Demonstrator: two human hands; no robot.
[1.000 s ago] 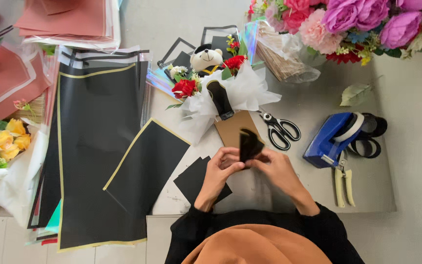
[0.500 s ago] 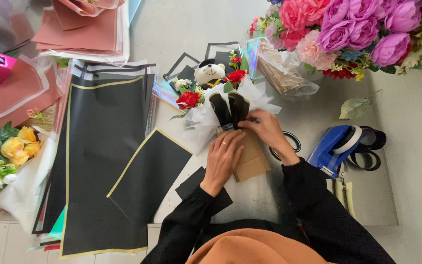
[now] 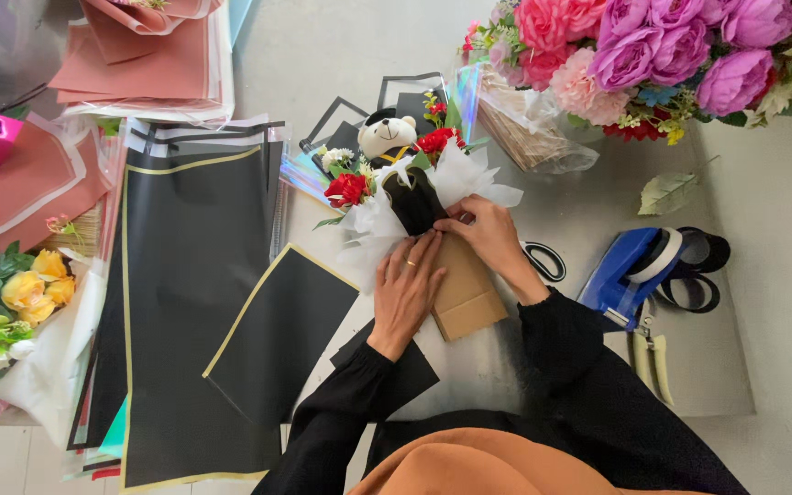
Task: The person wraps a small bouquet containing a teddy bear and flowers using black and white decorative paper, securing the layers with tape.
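- A person at a grey worktop point(image 3: 588, 357) works with both hands on a small bouquet point(image 3: 396, 197) lying flat, its flowers pointing away from them and its brown paper base point(image 3: 465, 293) toward them.
- The left hand point(image 3: 407, 289), a ring on one finger, lies palm down on the brown paper base, fingers spread and pressing; it seems to pin the bundle to the worktop.
- The right hand point(image 3: 488, 234) curls over the upper edge of the base, its grip pressed together on a folded black paper piece point(image 3: 414, 203) that stands among the white tissue point(image 3: 373, 229), apparently to tuck or hold it there.
- A small teddy bear point(image 3: 389, 136) in a black cap sits at the head of the bouquet, with red flowers point(image 3: 348, 188) on either side of it.
- Black wrapping sheets with gold edges point(image 3: 190, 275) lie spread to the left, near the left hand, probably kept within reach for wrapping.
- Scissors point(image 3: 543, 261) lie just beyond the right wrist, partly hidden by it; a blue tape dispenser point(image 3: 630, 275) and pliers point(image 3: 651, 357) sit farther right.
- A large bunch of pink and purple flowers point(image 3: 662, 50) fills the far right corner, well apart from the hands.
- Pink wrapping sheets point(image 3: 153, 64) are stacked at the far left, and yellow flowers point(image 3: 38, 289) lie at the left edge.
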